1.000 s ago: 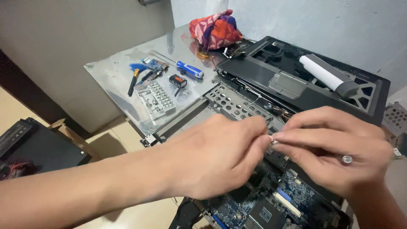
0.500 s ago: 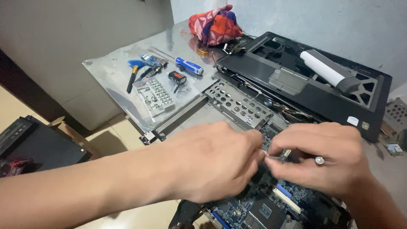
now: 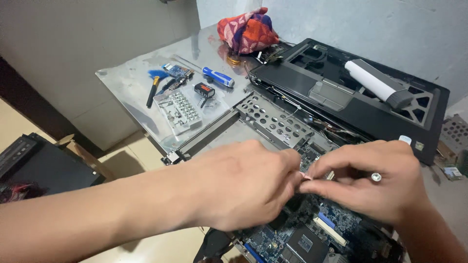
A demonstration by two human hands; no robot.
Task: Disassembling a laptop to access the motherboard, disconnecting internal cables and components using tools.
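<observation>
Both hands, left [image 3: 243,187] & right [image 3: 363,178], pinch-closed on a tiny pale part [image 3: 305,176] above the circuit board [image 3: 312,234]; we judge it light, fragile—grip edges only.

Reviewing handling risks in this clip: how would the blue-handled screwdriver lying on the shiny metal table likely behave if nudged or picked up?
The blue-handled screwdriver lies flat on the metal table, whose surface looks smooth, so a nudge would probably slide it. Its handle looks rounded, so it may also roll. It appears rigid and small, likely easy to lift one-handed, probably heavier at the handle end.
</observation>
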